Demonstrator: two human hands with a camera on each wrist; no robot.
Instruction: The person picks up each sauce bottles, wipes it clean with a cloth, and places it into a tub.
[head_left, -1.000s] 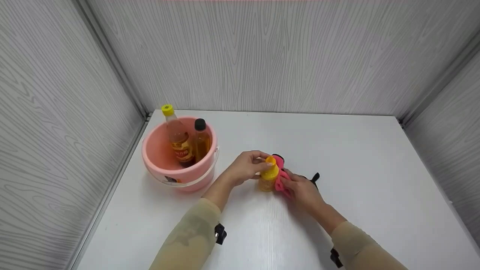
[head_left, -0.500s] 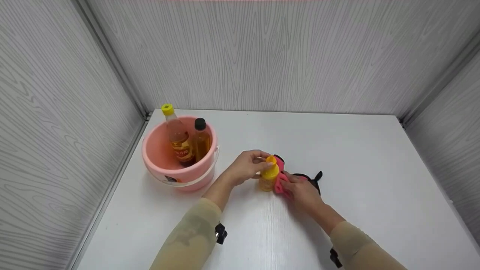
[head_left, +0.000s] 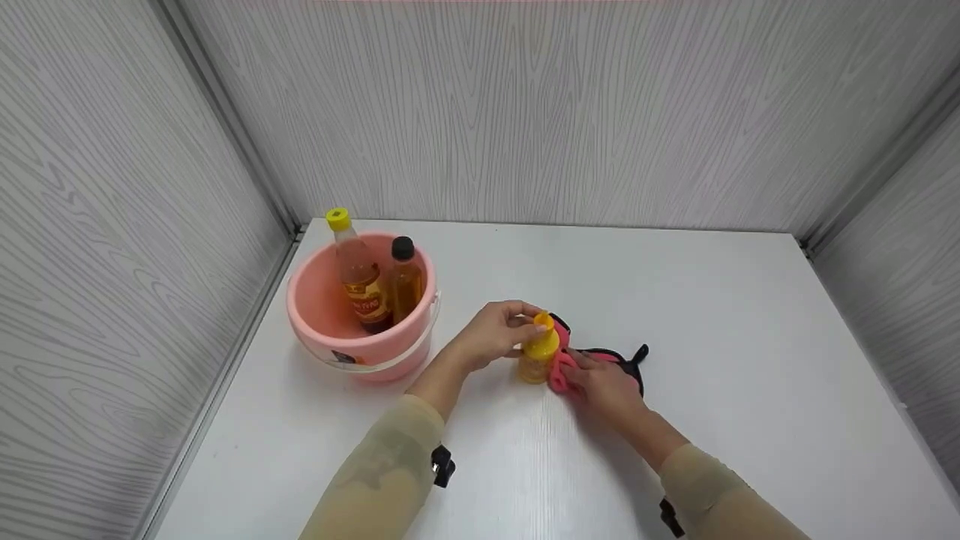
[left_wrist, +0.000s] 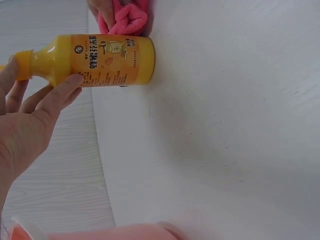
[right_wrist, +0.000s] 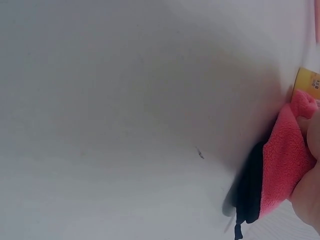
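Note:
A small yellow bottle (head_left: 538, 358) with an orange cap stands upright on the white table (head_left: 712, 315). My left hand (head_left: 495, 330) grips its neck and cap; in the left wrist view the bottle (left_wrist: 100, 60) shows its printed label, with the left hand (left_wrist: 35, 105) curled at the neck. My right hand (head_left: 604, 382) holds a pink cloth (head_left: 559, 369) with a black edge against the bottle's right side. From the right wrist, the pink cloth (right_wrist: 285, 165) is bunched under the fingers, touching the bottle's label (right_wrist: 309, 82).
A pink bucket (head_left: 330, 337) stands at the left, holding two tall bottles, one with a yellow cap (head_left: 358, 279) and one with a black cap (head_left: 406, 279). Grey wood-grain walls close in the table on three sides.
My right hand and the cloth have slid a little lower along the bottle's side. More of the cloth's black edge shows to the right. The left hand's grip is unchanged.

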